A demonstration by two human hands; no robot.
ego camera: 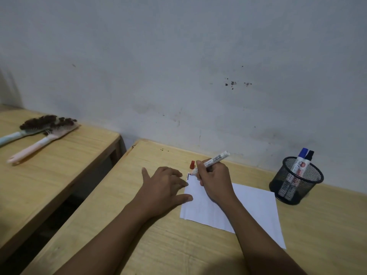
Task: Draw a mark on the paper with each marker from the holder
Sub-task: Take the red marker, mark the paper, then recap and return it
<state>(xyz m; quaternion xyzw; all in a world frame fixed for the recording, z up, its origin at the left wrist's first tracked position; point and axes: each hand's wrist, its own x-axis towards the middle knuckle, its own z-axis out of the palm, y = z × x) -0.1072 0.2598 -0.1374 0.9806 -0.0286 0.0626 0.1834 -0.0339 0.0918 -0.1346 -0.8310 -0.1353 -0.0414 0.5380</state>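
Note:
A white sheet of paper [256, 211] lies on the wooden desk [123, 211]. My right hand [214, 179] grips a white marker [213, 160] with a red tip, which touches the paper's far left corner beside a short dark mark [187, 176]. The marker's red cap [192, 164] lies on the desk just beyond that corner. My left hand [164, 187] rests flat with fingers spread, its fingertips pressing the paper's left edge. At the right stands a black mesh holder [296, 183] with a blue-capped marker [300, 161] and a black-capped marker [309, 156] in it.
A second wooden desk [39, 175] stands to the left across a dark gap, with two hairbrushes [41, 133] lying on it. A stained grey wall [178, 76] runs directly behind both desks.

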